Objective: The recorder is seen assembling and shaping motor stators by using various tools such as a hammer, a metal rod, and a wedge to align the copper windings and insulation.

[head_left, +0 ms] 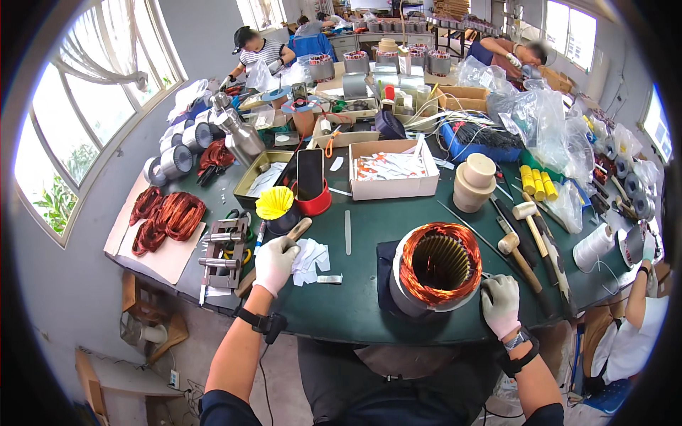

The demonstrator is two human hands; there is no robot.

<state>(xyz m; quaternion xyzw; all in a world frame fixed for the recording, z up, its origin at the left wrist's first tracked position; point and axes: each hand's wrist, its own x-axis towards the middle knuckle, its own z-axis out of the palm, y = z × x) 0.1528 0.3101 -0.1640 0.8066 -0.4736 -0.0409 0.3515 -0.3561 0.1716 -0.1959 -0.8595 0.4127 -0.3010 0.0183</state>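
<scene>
In front of me stands a motor stator (431, 302), a pale cylinder with copper windings (442, 233) bulging around its rim and slots lining its bore. My left hand (275, 264), in a white glove, closes over a wooden stick (301, 228) whose ends show above and below the fingers. White paper slips (310, 260) lie right beside that hand. On the stator's right side, my gloved right hand (501, 307) rests with fingers curled. A thin metal piece shows at its fingertips, too small to name.
Copper wire coils (177, 216) and a metal fixture (224, 253) lie to the left. Behind are a phone (310, 172), a yellow fluted cup (275, 203) and a box of slips (395, 186). Mallets (509, 243) and a thread spool (594, 248) lie right. Other people work around the table.
</scene>
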